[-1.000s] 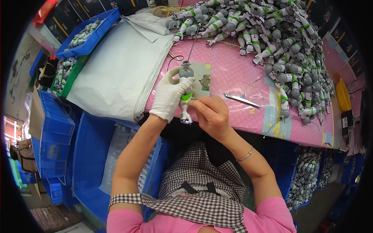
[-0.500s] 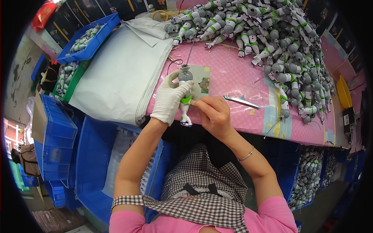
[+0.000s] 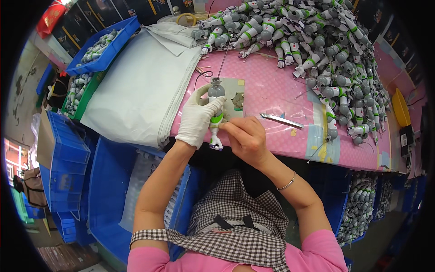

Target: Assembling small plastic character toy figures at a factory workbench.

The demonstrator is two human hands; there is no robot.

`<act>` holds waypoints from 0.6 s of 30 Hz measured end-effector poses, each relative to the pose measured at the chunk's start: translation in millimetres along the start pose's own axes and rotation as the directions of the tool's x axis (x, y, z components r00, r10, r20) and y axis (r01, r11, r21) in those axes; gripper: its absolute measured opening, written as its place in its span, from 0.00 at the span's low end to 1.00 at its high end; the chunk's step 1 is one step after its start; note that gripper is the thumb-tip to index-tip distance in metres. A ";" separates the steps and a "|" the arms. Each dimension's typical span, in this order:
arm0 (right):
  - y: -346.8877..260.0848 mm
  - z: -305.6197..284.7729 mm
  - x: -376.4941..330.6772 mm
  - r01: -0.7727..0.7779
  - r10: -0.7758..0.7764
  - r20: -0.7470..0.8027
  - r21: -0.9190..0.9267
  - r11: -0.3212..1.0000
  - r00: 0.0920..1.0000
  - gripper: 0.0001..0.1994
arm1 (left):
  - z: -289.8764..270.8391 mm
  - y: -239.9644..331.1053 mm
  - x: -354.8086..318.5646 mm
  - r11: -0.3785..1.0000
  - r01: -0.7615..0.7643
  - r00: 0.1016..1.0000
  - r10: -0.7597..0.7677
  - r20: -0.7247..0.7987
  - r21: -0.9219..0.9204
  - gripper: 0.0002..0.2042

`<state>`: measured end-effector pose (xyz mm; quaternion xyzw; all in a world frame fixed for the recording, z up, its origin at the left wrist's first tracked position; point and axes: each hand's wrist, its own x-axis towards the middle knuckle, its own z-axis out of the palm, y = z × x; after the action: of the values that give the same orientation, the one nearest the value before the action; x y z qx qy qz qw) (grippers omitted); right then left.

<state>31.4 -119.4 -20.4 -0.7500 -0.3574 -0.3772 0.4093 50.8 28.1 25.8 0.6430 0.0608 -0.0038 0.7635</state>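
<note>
My left hand (image 3: 198, 113), in a white glove, is closed around a toy arm (image 3: 216, 119), grey at the upper joint, white below, with a green band and a small hand at its lower end. A thin metal rod (image 3: 224, 61) with a dark wire sticks up from the grey end. My right hand (image 3: 248, 139), bare, has thumb and forefinger pinched at the right side of the toy's forearm, just below the green band. Whatever lies in that pinch is too small to make out. Metal tweezers (image 3: 283, 120) lie on the pink tabletop (image 3: 272, 102), right of my hands.
A big heap of similar toy arms (image 3: 317, 50) covers the far right of the table. White sheets (image 3: 140, 86) are stacked at left. Blue bins (image 3: 108, 190) stand below, and a blue tray (image 3: 131, 27) of parts sits far left. A flat plate (image 3: 235, 88) lies behind the toy.
The toy arm has dropped slightly toward me. My right hand has shifted a little down and left, staying close against the toy's forearm.
</note>
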 end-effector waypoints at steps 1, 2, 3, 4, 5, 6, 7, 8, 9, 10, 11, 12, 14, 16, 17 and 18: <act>-2.3 1.1 0.3 0.022 -0.022 -0.001 0.020 1.000 1.000 0.13 | 1.3 1.7 -1.9 1.000 -0.002 1.000 0.002 0.001 0.000 0.22; -0.7 -0.1 -0.2 0.022 -0.022 -0.001 0.020 1.000 1.000 0.13 | 2.4 2.7 -2.9 1.000 -0.003 1.000 0.003 0.001 0.000 0.22; 2.6 -2.2 -1.1 0.008 -0.008 -0.001 -0.008 1.000 1.000 0.13 | 3.2 2.9 -2.5 1.000 -0.003 1.000 0.003 0.001 -0.001 0.22; 4.8 -3.5 -1.5 -0.004 0.004 -0.001 -0.036 0.999 1.000 0.13 | 4.3 3.0 -1.6 1.000 0.002 1.000 -0.002 0.000 0.012 0.22; 4.8 -2.6 -0.9 -0.004 0.004 0.000 -0.035 0.999 1.000 0.13 | 5.1 3.2 -0.9 1.000 0.007 1.000 -0.007 0.000 0.024 0.22; 4.3 -1.2 0.4 0.026 -0.026 0.003 -0.032 0.999 1.000 0.13 | 5.9 4.3 -1.0 1.000 0.006 1.000 -0.006 -0.001 0.024 0.22; 2.8 0.2 1.4 0.055 -0.055 0.004 -0.028 0.998 0.998 0.13 | 5.7 6.8 -2.1 1.000 0.012 1.000 -0.012 -0.003 0.020 0.22; 3.6 -0.3 1.5 0.055 -0.055 0.002 -0.028 0.998 0.998 0.13 | 5.4 8.9 -2.8 1.000 0.018 1.000 -0.018 -0.004 0.016 0.22; 5.5 -1.7 1.3 0.035 -0.035 0.006 -0.043 0.998 0.999 0.12 | 4.7 8.9 -2.7 1.000 0.015 1.000 -0.015 -0.003 0.018 0.22; 7.7 -3.2 1.6 0.018 -0.017 0.011 -0.058 0.998 1.000 0.12 | 4.7 6.5 -1.6 1.000 0.010 1.000 -0.010 -0.003 0.016 0.22; 6.8 -2.4 2.8 0.022 -0.021 0.009 -0.060 0.998 1.000 0.12 | 5.0 5.3 -0.9 1.000 0.003 1.000 -0.003 -0.002 0.014 0.22; 3.9 -0.5 4.1 0.039 -0.039 0.004 -0.039 0.998 0.999 0.12 | 5.6 5.7 -1.1 1.000 -0.003 1.000 0.003 0.000 0.014 0.22; 1.8 0.2 4.0 0.058 -0.058 -0.009 -0.025 0.998 0.998 0.12 | 4.8 6.0 -2.1 1.000 -0.007 1.000 0.007 -0.009 0.029 0.22; 6.2 -4.7 1.8 0.030 -0.029 0.016 -0.051 0.998 0.999 0.12 | 3.3 2.5 -1.6 1.000 -0.014 1.000 0.014 -0.001 0.008 0.22; 11.0 -7.4 0.6 0.038 -0.037 0.009 -0.052 0.998 0.999 0.12 | 1.8 0.6 -1.1 1.000 -0.014 1.000 0.014 0.002 -0.016 0.22; 17.6 -11.0 -2.1 -0.032 0.031 -0.029 -0.061 0.998 0.999 0.11 | -4.1 0.4 -0.5 1.000 0.002 1.000 -0.002 0.029 0.011 0.23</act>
<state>42.3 -136.8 -24.0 -0.7625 -0.3280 -0.3918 0.3969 50.0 32.1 25.5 0.6468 0.0504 -0.0143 0.7608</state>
